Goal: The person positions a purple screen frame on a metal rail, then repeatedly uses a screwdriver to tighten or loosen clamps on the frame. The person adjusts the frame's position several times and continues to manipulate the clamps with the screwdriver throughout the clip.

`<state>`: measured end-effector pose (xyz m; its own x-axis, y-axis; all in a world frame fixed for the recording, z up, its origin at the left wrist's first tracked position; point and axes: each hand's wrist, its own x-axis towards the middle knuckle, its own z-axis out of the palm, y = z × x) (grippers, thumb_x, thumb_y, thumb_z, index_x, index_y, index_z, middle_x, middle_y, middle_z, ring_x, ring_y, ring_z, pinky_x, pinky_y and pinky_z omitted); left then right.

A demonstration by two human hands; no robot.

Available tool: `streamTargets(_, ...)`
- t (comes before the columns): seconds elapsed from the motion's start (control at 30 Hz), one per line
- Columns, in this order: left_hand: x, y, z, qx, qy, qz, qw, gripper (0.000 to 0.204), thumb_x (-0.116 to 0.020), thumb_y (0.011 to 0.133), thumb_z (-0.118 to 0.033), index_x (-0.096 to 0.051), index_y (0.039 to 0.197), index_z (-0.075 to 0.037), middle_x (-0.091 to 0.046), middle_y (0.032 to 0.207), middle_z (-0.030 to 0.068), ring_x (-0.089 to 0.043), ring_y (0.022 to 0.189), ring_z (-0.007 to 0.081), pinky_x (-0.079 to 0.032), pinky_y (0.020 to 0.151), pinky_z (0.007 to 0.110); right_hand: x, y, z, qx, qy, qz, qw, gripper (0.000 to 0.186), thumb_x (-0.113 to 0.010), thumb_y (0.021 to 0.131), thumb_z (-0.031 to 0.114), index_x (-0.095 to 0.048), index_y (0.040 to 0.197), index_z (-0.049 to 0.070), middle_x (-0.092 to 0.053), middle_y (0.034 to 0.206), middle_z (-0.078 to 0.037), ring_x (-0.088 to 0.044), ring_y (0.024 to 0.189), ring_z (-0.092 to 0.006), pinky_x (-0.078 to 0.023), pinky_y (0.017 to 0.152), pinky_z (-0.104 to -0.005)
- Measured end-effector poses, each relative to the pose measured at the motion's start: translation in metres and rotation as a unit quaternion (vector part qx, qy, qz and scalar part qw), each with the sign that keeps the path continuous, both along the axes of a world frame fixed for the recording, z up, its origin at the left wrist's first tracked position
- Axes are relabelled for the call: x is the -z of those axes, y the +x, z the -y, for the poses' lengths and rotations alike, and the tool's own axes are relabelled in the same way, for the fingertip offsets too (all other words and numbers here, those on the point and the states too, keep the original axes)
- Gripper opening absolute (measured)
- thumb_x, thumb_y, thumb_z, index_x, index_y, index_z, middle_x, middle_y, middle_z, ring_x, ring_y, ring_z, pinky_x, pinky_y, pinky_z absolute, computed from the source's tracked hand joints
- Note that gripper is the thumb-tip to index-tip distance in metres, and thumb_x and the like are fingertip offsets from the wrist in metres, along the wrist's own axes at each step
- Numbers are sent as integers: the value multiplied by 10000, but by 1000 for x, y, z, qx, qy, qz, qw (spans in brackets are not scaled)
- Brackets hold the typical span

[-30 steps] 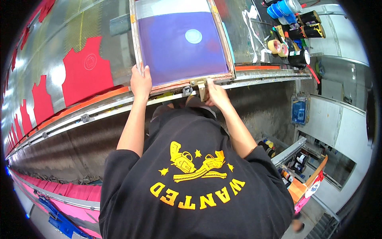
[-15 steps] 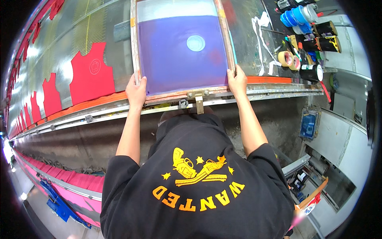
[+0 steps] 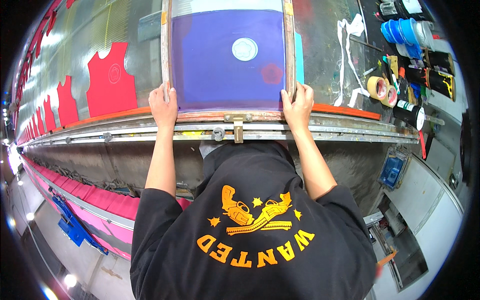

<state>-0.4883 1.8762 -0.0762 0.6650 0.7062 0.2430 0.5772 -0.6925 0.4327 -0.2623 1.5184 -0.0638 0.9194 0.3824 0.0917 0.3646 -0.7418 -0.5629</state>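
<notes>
A screen-printing frame (image 3: 227, 117) with wooden sides and a purple mesh (image 3: 220, 65) lies over the table in front of me. A pale round window with a flower-like outline (image 3: 244, 49) shows in the mesh, and a reddish patch (image 3: 271, 73) shows faintly below it. My left hand (image 3: 163, 106) is closed around the frame's near left corner. Around the near right corner my right hand (image 3: 298, 105) grips the opposite side, thumb on top. A metal bracket (image 3: 238, 131) on the frame's near bar meets the table rail (image 3: 280, 135). The fingers under the frame are hidden.
Red cut garment pieces (image 3: 111, 82) lie in a row along the table to the left. On the right are a white cloth strip (image 3: 341, 60), tape rolls (image 3: 377, 88), blue tubs (image 3: 400, 32) and dark ink pots (image 3: 440, 82). Pink fabric (image 3: 95, 192) covers another table behind me.
The frame has moved left along the table and sits squarer to the rail, both hands still on it. The reddish patch under the mesh shows more clearly. My view has turned slightly.
</notes>
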Motion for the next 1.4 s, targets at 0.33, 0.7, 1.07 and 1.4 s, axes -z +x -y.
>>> streamTargets(0.33,-14,45,-19,-39,-43,7,998,463,-801,916,-298,-706,1262,-6,-666,1004,110,-632,898,248,-524,826,390,9,56,-36,-4,21,42,999,539,-782,913,307,-633,1311,-25,-617,1113,-193,-610,1069,-384,-479,943,-492)
streamTargets(0.7,-9,37,-29,-29,-70,11,997,381,-781,943,-274,-739,1249,-50,-701,1068,113,-679,1005,261,-525,905,379,5,49,-46,-17,50,30,998,452,-745,914,167,-641,1321,0,-623,1096,-196,-610,1052,-385,-486,930,-488)
streamTargets(1.07,-13,40,-26,-32,-68,16,997,358,-784,922,-233,-750,1244,-79,-702,1052,106,-674,983,270,-533,883,389,3,46,-46,1,49,3,999,451,-756,924,148,-644,1332,-9,-620,1145,-193,-619,1075,-356,-499,948,-453)
streamTargets(1.4,-17,42,-23,-56,-90,0,994,357,-796,910,-223,-755,1233,-76,-710,1051,92,-669,986,251,-528,893,379,3,48,-44,-5,46,11,999,479,-777,919,149,-639,1337,-40,-620,1129,-201,-634,1051,-356,-520,930,-429)
